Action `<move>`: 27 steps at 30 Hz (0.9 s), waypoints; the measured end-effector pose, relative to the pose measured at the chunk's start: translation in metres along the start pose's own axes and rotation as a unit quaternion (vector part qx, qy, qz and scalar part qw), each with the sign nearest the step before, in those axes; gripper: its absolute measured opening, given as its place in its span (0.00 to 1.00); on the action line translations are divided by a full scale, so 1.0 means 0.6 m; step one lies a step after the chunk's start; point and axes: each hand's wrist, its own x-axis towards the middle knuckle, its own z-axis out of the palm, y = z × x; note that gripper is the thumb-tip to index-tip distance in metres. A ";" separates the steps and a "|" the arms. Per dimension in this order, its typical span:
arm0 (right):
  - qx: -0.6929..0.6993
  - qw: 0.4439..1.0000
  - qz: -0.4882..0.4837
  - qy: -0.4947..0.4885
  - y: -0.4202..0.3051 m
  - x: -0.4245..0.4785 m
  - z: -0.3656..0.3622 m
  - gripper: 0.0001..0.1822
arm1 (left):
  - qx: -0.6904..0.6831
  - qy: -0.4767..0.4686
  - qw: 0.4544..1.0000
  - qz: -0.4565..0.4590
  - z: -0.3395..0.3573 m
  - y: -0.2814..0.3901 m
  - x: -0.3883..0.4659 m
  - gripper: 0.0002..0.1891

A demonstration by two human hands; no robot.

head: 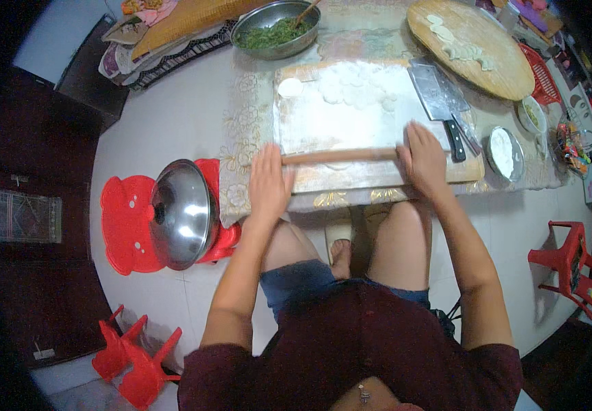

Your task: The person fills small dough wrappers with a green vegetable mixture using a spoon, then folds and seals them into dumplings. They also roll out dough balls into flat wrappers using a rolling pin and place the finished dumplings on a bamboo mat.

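Note:
A wooden rolling pin (339,155) lies across the near part of a floured wooden board (388,180). My left hand (270,180) rests flat on the pin's left end, and my right hand (423,156) is on its right end, both palms down. Dough shows in part beneath the pin; its full outline is unclear. A round dough wrapper (290,88) lies at the board's far left, and several floured dough pieces (352,90) are grouped near the far edge. A cleaver (432,92) with a black handle lies on the board's right side, over another blade.
Behind the board stands a metal bowl (283,43) of chopped green filling. A round wooden board (501,61) holds dumplings or wrappers. At right are a bowl of flour (503,154) and a small white bowl (532,115). A large metal pan (183,216) sits on a red chair at left.

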 end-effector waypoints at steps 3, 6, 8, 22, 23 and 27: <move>0.001 1.000 0.017 0.005 0.000 0.057 0.004 0.26 | 0.022 -0.013 0.999 -0.028 0.000 -0.004 0.075 0.33; -0.002 1.000 -0.016 0.013 0.022 0.006 0.004 0.29 | 0.010 -0.027 1.000 0.008 -0.011 0.002 0.021 0.32; 0.000 0.999 -0.032 0.002 0.020 -0.032 0.000 0.31 | 0.010 -0.001 0.999 0.038 -0.009 -0.008 0.010 0.31; 0.010 0.999 -0.026 0.030 -0.008 0.009 -0.006 0.27 | -0.001 0.017 0.999 0.030 0.012 -0.032 0.024 0.31; 0.022 0.999 -0.022 0.044 0.002 0.035 0.002 0.27 | -0.011 0.032 0.999 0.026 0.017 -0.032 0.067 0.31; 0.002 0.999 -0.025 0.043 0.034 0.017 0.023 0.29 | -0.024 -0.032 0.999 0.021 0.006 -0.011 0.093 0.29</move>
